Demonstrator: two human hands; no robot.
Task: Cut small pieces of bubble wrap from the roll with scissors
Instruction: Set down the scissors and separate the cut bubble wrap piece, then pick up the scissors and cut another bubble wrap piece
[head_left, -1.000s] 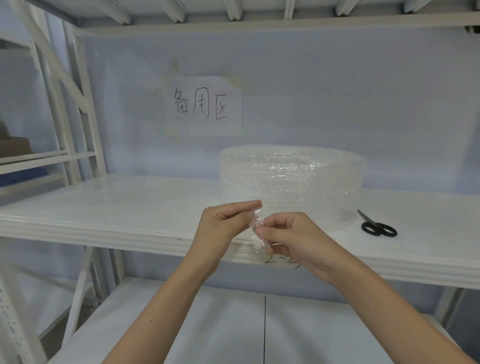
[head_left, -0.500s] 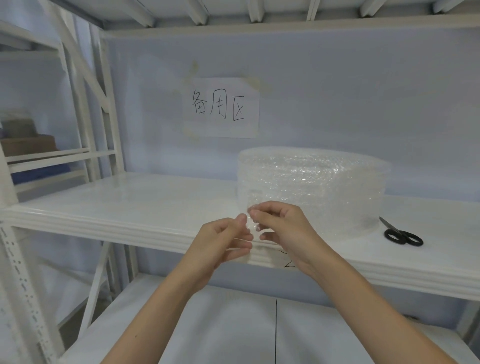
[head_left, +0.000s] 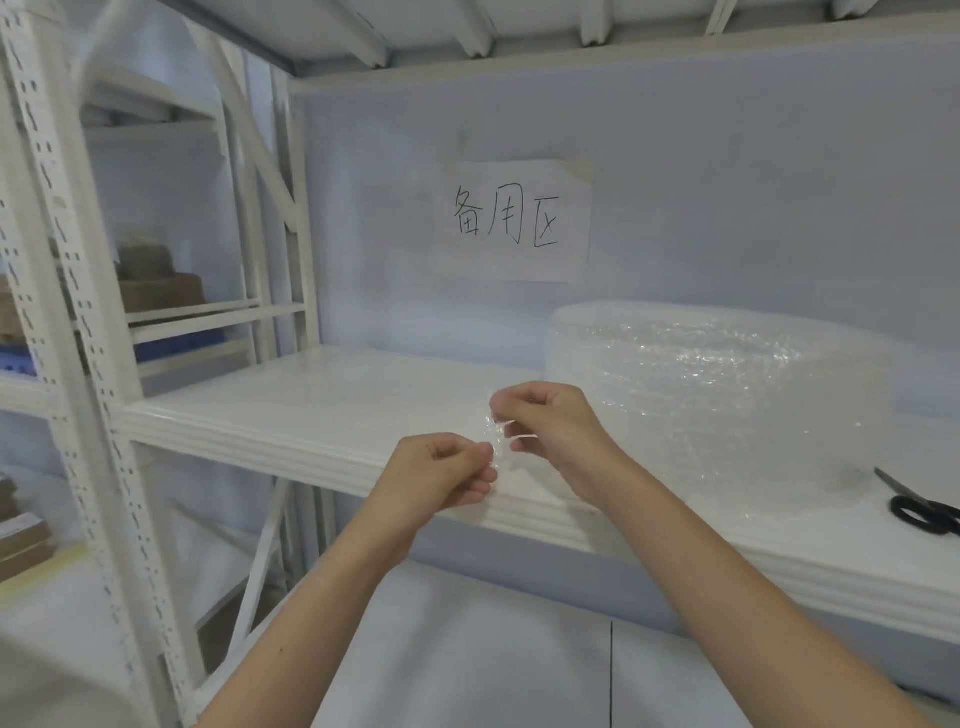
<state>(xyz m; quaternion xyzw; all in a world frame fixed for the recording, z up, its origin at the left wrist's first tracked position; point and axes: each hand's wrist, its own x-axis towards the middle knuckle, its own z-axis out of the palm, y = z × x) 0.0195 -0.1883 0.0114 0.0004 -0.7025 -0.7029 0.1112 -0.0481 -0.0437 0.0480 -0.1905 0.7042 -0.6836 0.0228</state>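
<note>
- A small scrap of bubble wrap (head_left: 500, 441) is pinched between the two hands, in front of the shelf edge; it is held roughly upright, its long axis running from the lower hand up to the upper one.
- The left hand (head_left: 441, 475) is clamped on the scrap's lower end with curled fingers; the right hand (head_left: 553, 426) pinches the upper end, sitting slightly higher and farther forward. The hands are close together, nearly touching, with only the scrap between them.
- The bubble wrap roll (head_left: 717, 395) stands on end on the shelf (head_left: 291, 410), just beyond and to the right of the right hand (the right hand is plainly the nearer).
- The scissors (head_left: 919, 506) lie flat on the shelf well to the right of both hands, past the roll, blades pointing away and to the left, loops toward the person. Judged from this, any next cut calls for a reach by the right hand.
- A paper sign (head_left: 517, 221) is taped to the wall above and behind the hands.
- Against half a second ago: the hands were level and met fingertip to fingertip; now the right has been raised and the left dropped, so the scrap appears drawn out between them. The roll and scissors sit farther right in the view (head turned left; neither seems moved).
</note>
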